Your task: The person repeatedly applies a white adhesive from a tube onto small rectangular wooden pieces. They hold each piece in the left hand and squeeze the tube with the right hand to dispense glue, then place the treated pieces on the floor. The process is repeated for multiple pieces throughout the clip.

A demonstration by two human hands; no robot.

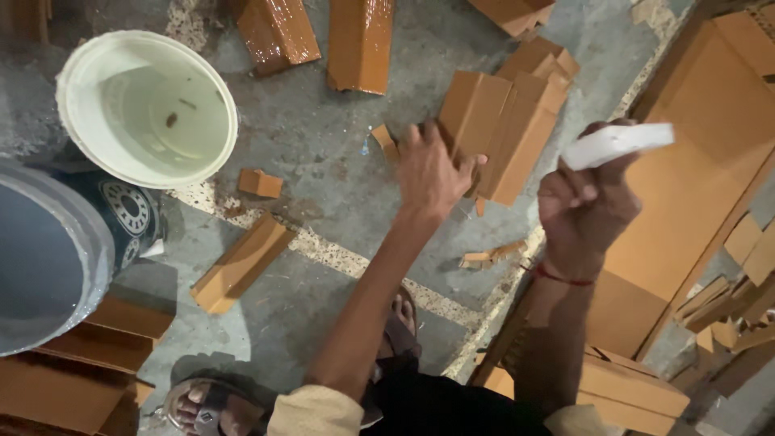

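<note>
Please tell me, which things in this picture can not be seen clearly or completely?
- Head view: the folded brown cardboard piece is partly hidden by the left hand, so its grip cannot be judged.
- The white block in the right hand is motion-blurred; its material is unclear.
- The grey drum is cut off by the left edge.
- Small brown specks inside the white bucket are too small to identify.

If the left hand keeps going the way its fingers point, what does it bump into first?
Probably the folded brown cardboard piece on the floor. The left hand already reaches its edge, though depth is hard to judge.
</note>
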